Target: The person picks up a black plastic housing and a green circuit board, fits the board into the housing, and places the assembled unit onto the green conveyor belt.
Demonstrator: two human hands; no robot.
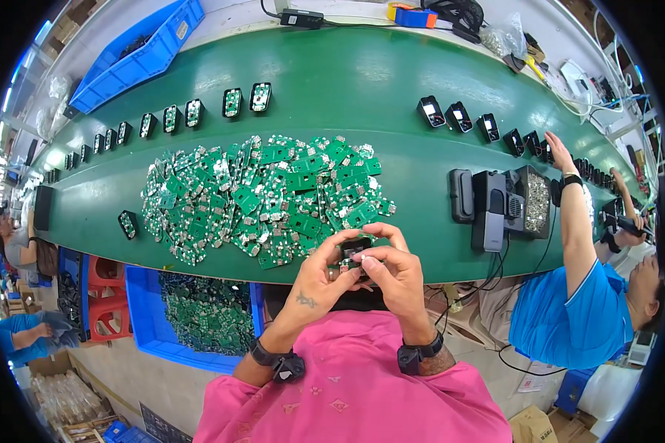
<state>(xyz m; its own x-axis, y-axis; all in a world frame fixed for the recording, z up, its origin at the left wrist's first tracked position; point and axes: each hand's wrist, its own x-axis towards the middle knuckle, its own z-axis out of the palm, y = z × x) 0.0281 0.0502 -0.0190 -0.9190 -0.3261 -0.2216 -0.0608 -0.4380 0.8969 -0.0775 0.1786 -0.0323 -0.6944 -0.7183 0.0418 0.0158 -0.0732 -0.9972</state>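
Note:
Close to the table's near edge, my left hand (pixel 322 272) and my right hand (pixel 396 270) are closed together around a small black plastic housing (pixel 356 246). Fingers of both hands wrap its sides, and my right thumb and fingertips press at its open face. What lies inside the housing is mostly hidden by my fingers. Just beyond my hands spreads a large pile of green circuit boards (pixel 245 198). One black housing with a board in it (pixel 128 224) lies alone left of the pile.
Black housings fitted with boards (pixel 231 103) line the far left; others with wires (pixel 459 117) stand at right. A blue bin of boards (pixel 143 328) sits below the table edge. Grey-black devices (pixel 489 210) and a box of small parts (pixel 536 199) are near a co-worker's arm (pixel 578 229).

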